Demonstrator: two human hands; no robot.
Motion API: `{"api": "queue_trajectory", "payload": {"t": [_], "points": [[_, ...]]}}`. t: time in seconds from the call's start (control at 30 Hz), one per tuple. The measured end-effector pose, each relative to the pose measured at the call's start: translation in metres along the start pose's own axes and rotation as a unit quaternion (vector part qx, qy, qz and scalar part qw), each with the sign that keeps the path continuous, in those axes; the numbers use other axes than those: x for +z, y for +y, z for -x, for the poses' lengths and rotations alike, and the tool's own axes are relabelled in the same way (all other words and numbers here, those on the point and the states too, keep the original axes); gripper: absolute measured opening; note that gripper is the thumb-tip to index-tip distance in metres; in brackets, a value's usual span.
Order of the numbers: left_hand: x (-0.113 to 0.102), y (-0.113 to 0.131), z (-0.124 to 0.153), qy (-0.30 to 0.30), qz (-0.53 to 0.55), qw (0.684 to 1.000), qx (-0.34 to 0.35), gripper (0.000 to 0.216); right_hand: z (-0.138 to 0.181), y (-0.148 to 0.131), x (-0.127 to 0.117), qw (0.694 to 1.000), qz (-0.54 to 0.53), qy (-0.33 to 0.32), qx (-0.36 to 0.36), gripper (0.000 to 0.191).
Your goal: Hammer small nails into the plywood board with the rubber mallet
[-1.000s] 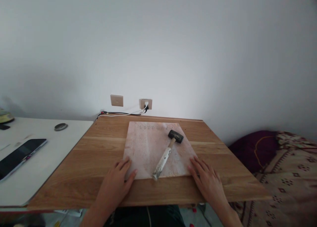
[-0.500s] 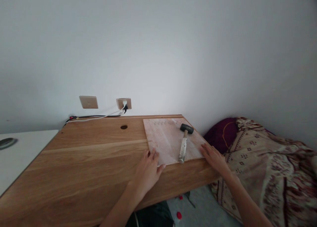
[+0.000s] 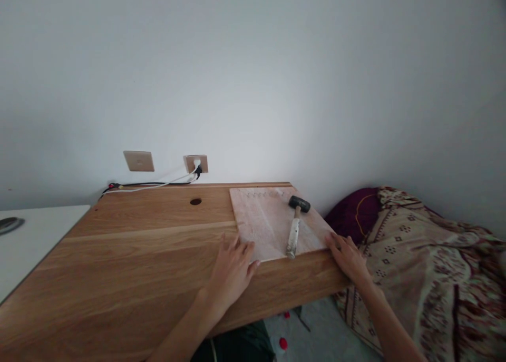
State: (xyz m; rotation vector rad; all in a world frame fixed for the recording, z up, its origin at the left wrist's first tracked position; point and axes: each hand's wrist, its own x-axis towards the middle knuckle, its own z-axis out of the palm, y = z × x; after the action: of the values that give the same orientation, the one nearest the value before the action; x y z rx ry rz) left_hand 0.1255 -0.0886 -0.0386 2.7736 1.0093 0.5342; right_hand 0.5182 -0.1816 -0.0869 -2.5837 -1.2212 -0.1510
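A thin, pale pinkish board (image 3: 263, 219) lies flat on the wooden desk (image 3: 158, 267), towards its right end. On the board rests a mallet (image 3: 293, 230) with a black head and a white-smeared handle, its head towards the wall. Small dark marks run in a row along the board's far edge. My left hand (image 3: 233, 264) is at the board's near left corner, fingers spread and holding nothing. My right hand (image 3: 347, 254) touches the near right corner, its fingers stretched out over the desk's edge area.
Cables run along the desk's back to a wall socket (image 3: 196, 164). A round hole (image 3: 195, 201) pierces the desktop. At the left is a white surface (image 3: 39, 235). Patterned bedding (image 3: 419, 267) and a purple cushion (image 3: 351, 212) lie right of the desk. Red bits (image 3: 283, 343) lie on the floor.
My left hand has shifted slightly left with its fingers more spread. My right hand has moved a little right, to the board's edge. The mallet stays on the board.
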Motion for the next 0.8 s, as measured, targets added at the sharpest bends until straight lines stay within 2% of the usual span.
{"api": "queue_trajectory", "payload": {"t": [0.1,0.23,0.4,0.53,0.67,0.8], "points": [[-0.008,-0.013,0.009,0.008,-0.020,1.000,-0.014,0.031,0.011,-0.016,-0.001,0.998,0.041,0.005,-0.043,0.058],[-0.019,-0.046,0.033,0.031,-0.072,0.995,-0.061,0.032,0.040,-0.052,-0.005,0.985,0.109,-0.002,-0.134,0.052],[-0.033,-0.095,0.076,0.056,-0.110,0.984,-0.132,0.040,0.074,-0.110,-0.014,0.956,0.160,-0.008,-0.247,0.047],[-0.044,-0.117,0.115,0.062,-0.124,0.976,-0.166,0.042,0.092,-0.146,-0.017,0.942,0.168,-0.005,-0.292,0.046],[-0.051,-0.121,0.149,0.076,-0.135,0.970,-0.188,0.041,0.107,-0.159,-0.015,0.934,0.151,0.002,-0.325,0.046],[-0.053,-0.120,0.169,0.083,-0.135,0.965,-0.210,0.039,0.118,-0.152,-0.013,0.925,0.112,-0.030,-0.363,0.038]]}}
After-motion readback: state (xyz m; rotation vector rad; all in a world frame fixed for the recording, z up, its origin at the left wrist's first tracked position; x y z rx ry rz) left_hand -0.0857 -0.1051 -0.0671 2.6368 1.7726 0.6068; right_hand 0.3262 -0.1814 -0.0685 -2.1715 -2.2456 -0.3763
